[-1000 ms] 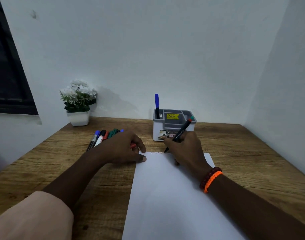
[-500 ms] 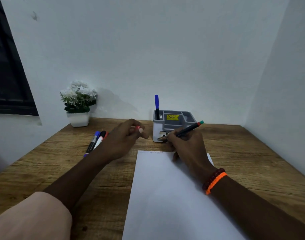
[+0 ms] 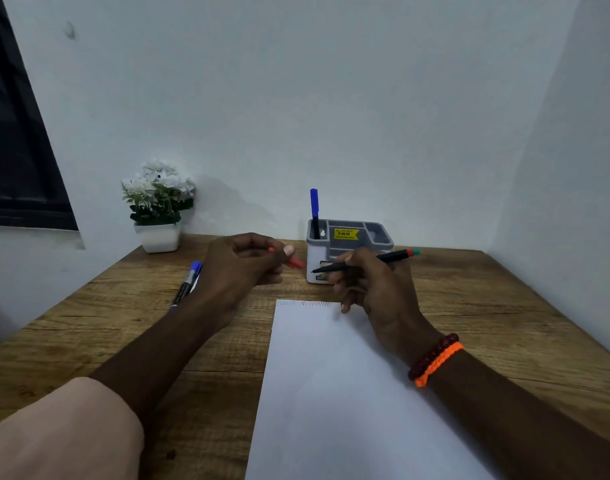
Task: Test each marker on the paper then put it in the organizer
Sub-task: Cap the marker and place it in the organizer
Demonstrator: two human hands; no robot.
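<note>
Your left hand [image 3: 241,268] hides most of the markers [image 3: 187,284] lying behind it. Near your right hand [image 3: 373,289], the paper [image 3: 331,393] runs off the bottom edge, and its little marks at the top are too small to tell.

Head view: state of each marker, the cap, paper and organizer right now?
Black marker with red-green end: uncapped, held by right hand.
Red cap: off, pinched by left hand.
Blue-capped marker: upright in grey organizer.
White paper: flat, scribbles along top edge.
</note>
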